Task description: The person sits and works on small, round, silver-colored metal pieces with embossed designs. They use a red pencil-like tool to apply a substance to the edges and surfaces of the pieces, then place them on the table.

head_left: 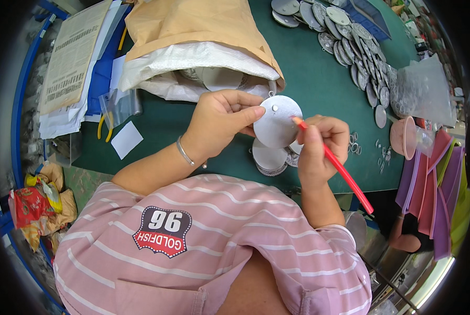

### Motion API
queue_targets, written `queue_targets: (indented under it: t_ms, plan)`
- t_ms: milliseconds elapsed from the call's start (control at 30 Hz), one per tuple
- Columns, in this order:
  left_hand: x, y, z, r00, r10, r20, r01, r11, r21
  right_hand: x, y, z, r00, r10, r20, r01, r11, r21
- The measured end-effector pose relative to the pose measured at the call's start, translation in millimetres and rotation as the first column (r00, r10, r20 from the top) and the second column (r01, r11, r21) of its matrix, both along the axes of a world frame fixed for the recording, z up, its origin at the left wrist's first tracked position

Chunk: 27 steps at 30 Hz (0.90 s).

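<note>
Between the thumb and fingers of my left hand (222, 118) is a round silver metal disc (277, 128), with a small ring at its top edge and a small pale spot near that edge. My right hand (323, 147) grips a red pencil (345, 176), whose sharpened tip rests at or just over the disc's right side; contact is hard to tell. Below the held disc, more silver discs (269, 157) lie on the green table (193, 152), partly covered by it. Beyond my hands, an open woven sack (193, 26) with a white lining has discs inside.
A long heap of silver discs (350, 47) spreads over the far right, beside a blue bin (368, 18). Small rings (354, 143) and a pink cup (403, 137) sit to the right. Papers (72, 63), yellow-handled pliers (109, 126) and a white card (126, 140) lie left.
</note>
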<state>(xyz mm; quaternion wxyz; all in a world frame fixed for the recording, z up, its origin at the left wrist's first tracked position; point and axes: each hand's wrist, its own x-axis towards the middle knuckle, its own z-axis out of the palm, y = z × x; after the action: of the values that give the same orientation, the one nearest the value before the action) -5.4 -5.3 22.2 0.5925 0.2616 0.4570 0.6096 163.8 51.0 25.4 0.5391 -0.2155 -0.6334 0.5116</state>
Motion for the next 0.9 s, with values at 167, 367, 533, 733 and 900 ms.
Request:
queue_targets:
  t_ms: [167, 367, 533, 733, 900]
  plan:
    - [1.0, -1.8, 0.7, 1.000, 0.004, -0.006, -0.003, 1.000, 0.019, -2.8, 0.6, -2.0, 0.957, -0.057, 0.286, 0.004, 0.983, 0.183]
    - [-2.4, -3.7, 0.4, 0.998, -0.049, -0.033, 0.048, 0.998, -0.043, -11.2, 10.0, -8.8, 0.914, -0.278, 0.295, 0.186, 0.935, 0.303]
    - [0.1, -8.4, -4.0, 0.977, 0.124, -0.176, -0.096, 0.983, 0.156, -1.7, 27.0, -9.5, 0.958, -0.124, 0.257, 0.192, 0.947, -0.259]
    - [-11.6, 1.5, -1.9, 0.642, 0.423, -0.639, 0.226, 0.692, 0.685, -0.4, 20.4, -8.7, 0.896, 0.340, -0.287, -0.424, 0.457, -0.782]
    - [14.6, -1.6, -2.2, 0.925, 0.306, -0.224, -0.224, 0.918, 0.328, -9.0, 17.7, -10.4, 0.966, 0.023, -0.259, -0.188, 0.752, -0.632]
